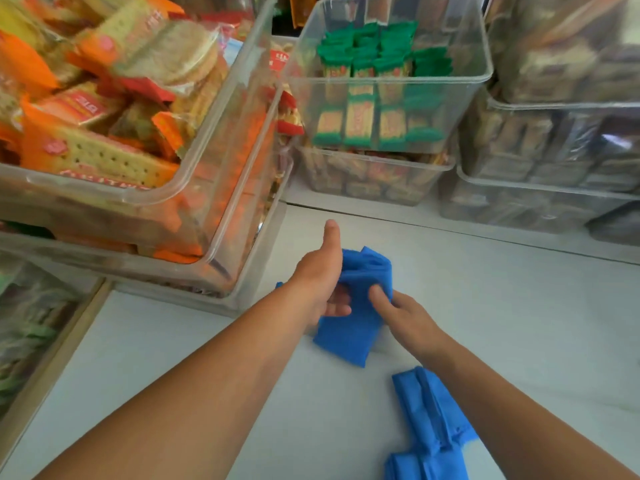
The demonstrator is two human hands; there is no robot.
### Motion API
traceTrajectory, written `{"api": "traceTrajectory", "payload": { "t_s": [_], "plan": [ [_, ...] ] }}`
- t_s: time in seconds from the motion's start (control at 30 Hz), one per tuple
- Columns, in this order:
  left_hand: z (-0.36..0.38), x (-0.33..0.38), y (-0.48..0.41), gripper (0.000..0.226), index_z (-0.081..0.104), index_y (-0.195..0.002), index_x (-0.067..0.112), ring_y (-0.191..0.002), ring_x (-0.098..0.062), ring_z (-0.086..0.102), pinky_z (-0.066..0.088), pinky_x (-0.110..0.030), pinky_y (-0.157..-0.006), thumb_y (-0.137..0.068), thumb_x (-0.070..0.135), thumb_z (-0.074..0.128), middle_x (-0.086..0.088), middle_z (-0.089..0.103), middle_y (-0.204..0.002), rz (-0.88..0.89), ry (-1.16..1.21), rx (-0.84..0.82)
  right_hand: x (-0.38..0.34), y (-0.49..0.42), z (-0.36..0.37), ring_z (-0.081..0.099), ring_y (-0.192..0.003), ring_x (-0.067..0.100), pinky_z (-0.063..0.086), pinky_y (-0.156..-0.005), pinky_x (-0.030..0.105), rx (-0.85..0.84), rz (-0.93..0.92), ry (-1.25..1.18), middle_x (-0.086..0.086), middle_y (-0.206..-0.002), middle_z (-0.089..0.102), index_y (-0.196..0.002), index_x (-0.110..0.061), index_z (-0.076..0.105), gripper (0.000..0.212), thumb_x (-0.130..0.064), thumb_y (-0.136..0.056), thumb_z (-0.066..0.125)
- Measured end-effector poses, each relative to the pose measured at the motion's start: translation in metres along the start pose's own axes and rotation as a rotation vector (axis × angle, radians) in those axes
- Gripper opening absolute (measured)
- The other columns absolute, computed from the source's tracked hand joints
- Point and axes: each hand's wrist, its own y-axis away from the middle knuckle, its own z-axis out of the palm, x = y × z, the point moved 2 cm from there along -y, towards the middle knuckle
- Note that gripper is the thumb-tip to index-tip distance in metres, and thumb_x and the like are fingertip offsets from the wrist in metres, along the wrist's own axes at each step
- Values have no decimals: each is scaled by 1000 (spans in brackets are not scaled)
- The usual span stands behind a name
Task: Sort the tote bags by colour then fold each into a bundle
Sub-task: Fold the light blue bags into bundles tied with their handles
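Tote bags: one bright blue (349, 327), another blue (429, 420). Worktop (502, 306): pale grey-white. Bins (391, 74): clear plastic. Biscuit packets: orange and red (86, 105); green-ended (374, 60).

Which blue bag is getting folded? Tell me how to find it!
Find the white table beside the clear plastic bin of orange cracker packets. Mid-table sits a bunched blue fabric tote bag. Unlike the flat blue bags nearer the person, the left hand and right hand hold it.

Bright, soft, even light; faint shadow beside the folded blue fabric tote bag (346, 337); clear plastic snack bins (450, 109) blurred, edges bowed.
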Motion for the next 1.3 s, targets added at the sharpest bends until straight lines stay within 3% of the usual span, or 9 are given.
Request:
{"api": "traceTrajectory", "payload": {
  "t_s": [0.17, 0.23, 0.37, 0.5, 0.7, 1.03, 1.17, 1.23, 1.3],
  "plan": [
    [3, -47, -25, 51, 59, -86, 27, -96, -27, 68, 57, -41, -89, -101, 67, 31, -3, 70, -98, 364, -300, 83, -1, -35, -2, 68, -92, 16, 58, -80, 38, 219, 142, 86, 4, -109, 71, -110, -15, 61, 42, -55, -103, 47],
    [-2, -82, -33, 28, 68, -104, 25, -104, -16, 62, 52, -35, -95, -103, 47, 51, 7, 64, -108, 627, -604, 51, -3, -52, -2, 66, -91, 22, 59, -82, 49, 282, 103, 169, 6, -111, 66, -118, -14, 46, 36, -46, -103, 53],
    [-15, -127, -46, 45, 65, -136, 22, -134, -15, 49, 42, -40, -114, -98, 46, 58, 2, 56, -146, 878, -907, 51, -3, -77, -2, 63, -90, 35, 60, -50, 43, 284, 87, 310, -1, -125, 43, -148, -32, 19, 64, -45, -100, 58],
    [-16, -138, -54, 47, 61, -139, 24, -152, -18, 31, 28, -49, -123, -102, 47, 42, 3, 44, -160, 1017, -1108, 78, -2, -94, -12, 57, -96, 22, 54, -72, 39, 271, -123, 723, -4, -142, 27, -159, -37, 9, 88, -45, -93, 67],
    [-22, -147, -53, 76, 4, -165, 29, -155, -10, -22, -6, -41, -127, -102, 67, 23, 12, -16, -170, 953, -1353, -27, -4, -122, -17, 42, -125, 22, 34, -99, 27, 169, -393, 898, -11, -138, 55, -146, -32, 50, 41, -40, -106, 44],
    [-35, -139, -52, 55, 45, -150, 39, -159, -21, 8, 14, -48, -127, -100, 62, 49, 5, 21, -169, 1176, -1211, -67, 10, -129, -8, 43, -108, 21, 31, -95, 39, 276, -284, 1075, -9, -106, 40, -138, -57, 47, 39, -60, -104, 28],
    [-32, -114, -58, 55, 57, -141, 30, -155, -6, 18, 21, -37, -126, -100, 64, 45, 8, 37, -164, 1115, -1196, -243, 14, -127, -8, 43, -111, 21, 27, -95, 38, 312, -270, 984, -10, -109, 43, -138, -58, 47, 38, -59, -103, 33],
    [-33, -101, -61, 43, 62, -131, 34, -138, 4, 45, 40, -33, -114, -99, 61, 49, 17, 57, -145, 836, -978, -265, 13, -127, -13, 43, -118, 23, 27, -100, 40, 284, -242, 889, -8, -118, 49, -139, -49, 47, 36, -53, -104, 39],
    [-31, -82, -64, 22, 61, -104, 39, -91, -3, 64, 53, -36, -86, -101, 58, 50, 14, 70, -98, 688, -737, -175, 13, -128, -17, 42, -121, 24, 24, -99, 39, 242, -215, 797, -8, -122, 51, -129, -39, 49, 26, -46, -103, 46]
  ]
}}
